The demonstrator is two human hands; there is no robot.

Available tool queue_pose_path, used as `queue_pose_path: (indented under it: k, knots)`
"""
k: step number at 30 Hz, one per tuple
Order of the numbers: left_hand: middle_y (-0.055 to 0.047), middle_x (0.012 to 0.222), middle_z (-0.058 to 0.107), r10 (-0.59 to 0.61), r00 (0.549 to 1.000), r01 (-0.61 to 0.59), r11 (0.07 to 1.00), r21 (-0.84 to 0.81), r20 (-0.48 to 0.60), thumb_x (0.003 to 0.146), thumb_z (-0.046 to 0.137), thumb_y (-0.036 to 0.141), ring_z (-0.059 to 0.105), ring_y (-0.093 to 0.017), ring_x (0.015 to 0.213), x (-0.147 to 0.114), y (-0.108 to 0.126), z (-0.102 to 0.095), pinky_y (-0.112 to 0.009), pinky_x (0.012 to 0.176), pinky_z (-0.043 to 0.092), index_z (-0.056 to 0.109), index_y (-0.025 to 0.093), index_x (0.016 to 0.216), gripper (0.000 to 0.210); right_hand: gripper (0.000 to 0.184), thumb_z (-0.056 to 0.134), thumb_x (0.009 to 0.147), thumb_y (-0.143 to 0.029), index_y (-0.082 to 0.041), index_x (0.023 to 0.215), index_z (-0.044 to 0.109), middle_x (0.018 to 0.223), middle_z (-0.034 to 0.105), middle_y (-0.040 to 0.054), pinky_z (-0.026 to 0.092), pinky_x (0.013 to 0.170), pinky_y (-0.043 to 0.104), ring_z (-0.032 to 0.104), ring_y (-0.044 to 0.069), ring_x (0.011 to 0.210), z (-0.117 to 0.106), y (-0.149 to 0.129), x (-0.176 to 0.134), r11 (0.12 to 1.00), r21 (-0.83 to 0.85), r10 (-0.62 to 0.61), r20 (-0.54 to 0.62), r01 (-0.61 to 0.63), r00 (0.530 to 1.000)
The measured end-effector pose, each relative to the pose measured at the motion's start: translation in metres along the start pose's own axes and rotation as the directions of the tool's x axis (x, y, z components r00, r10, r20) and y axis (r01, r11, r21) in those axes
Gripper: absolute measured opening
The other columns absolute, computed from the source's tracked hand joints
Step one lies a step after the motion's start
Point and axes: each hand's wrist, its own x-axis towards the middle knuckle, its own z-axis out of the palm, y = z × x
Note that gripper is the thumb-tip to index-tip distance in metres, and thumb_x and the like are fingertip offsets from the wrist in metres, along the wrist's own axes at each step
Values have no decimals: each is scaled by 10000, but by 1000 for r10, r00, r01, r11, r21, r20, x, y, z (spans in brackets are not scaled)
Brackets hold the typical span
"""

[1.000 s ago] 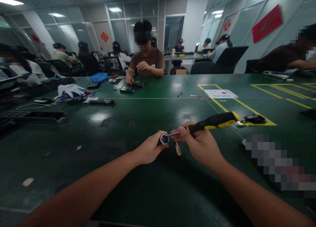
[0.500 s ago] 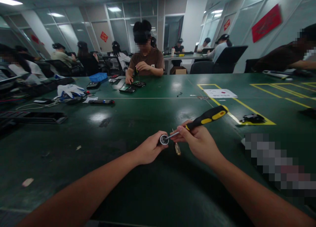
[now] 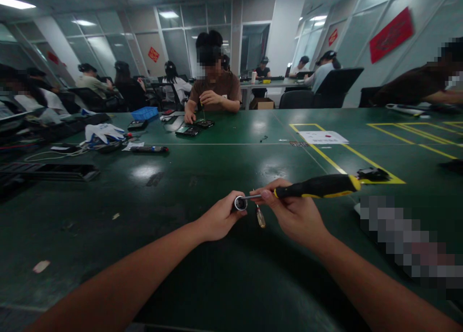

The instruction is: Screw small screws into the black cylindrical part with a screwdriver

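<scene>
My left hand (image 3: 219, 219) is closed around a small cylindrical part (image 3: 240, 203) with a silvery rim, its open round end facing me. The rest of that part is hidden by my fingers, so its kind is unclear. In my right hand (image 3: 294, 211) is a screwdriver (image 3: 318, 186) with a black and yellow handle, pinched near where the shaft meets the handle. The shaft lies nearly level and its tip is at the upper rim of the cylindrical part. A smaller screwdriver (image 3: 260, 217) with a clear amber handle rests on the table just below, between my hands.
The green table (image 3: 202, 166) spreads out ahead. To the left are white gloves (image 3: 104, 133), a dark pen-like tool (image 3: 149, 149) and a blue basket (image 3: 144, 113). A co-worker (image 3: 215, 88) sits opposite. On the right lie a paper sheet (image 3: 321, 137) and black parts (image 3: 372, 174).
The screwdriver's handle has swung down and to the right, from slanting upward to almost level. Its tip has shifted from inside the cylindrical part to the rim. My left hand stays put.
</scene>
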Motion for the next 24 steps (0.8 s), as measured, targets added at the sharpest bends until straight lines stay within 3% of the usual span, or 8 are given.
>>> queue_pose_path:
  k: [6,12,18,24]
  knots:
    - [-62,1160,626,13,1000,-13,1000,-7,-8,952,560,317,585,-227,1042,1,-5,2,-367,898,445,518,209,1231,303,188,550,994,-398,-237,989,648,971,745,63,617,781,341,741,227,933,-3,6,-1,999,-35,1,92,2,996]
    - [-64,1166,630,11,1000,-11,1000,-5,-1,956,550,326,594,-226,1034,-1,-5,1,-368,891,455,518,209,1229,299,176,556,992,-386,-244,1015,657,986,743,68,614,811,364,731,240,971,-5,5,-1,998,-58,-4,148,12,989]
    - [-46,1062,623,17,1000,-16,999,29,-24,938,568,276,585,-205,939,-2,-1,2,-342,829,447,527,207,1180,255,221,623,944,-444,-230,891,613,826,737,36,643,758,345,755,205,792,-2,-3,4,990,105,87,44,-91,995]
    - [-38,1035,623,-6,1000,6,1000,19,-18,931,579,257,592,-205,930,-2,4,2,-345,836,446,523,207,1170,250,259,668,904,-483,-236,881,597,878,771,50,659,807,386,775,224,809,0,-4,5,953,237,184,42,-188,982]
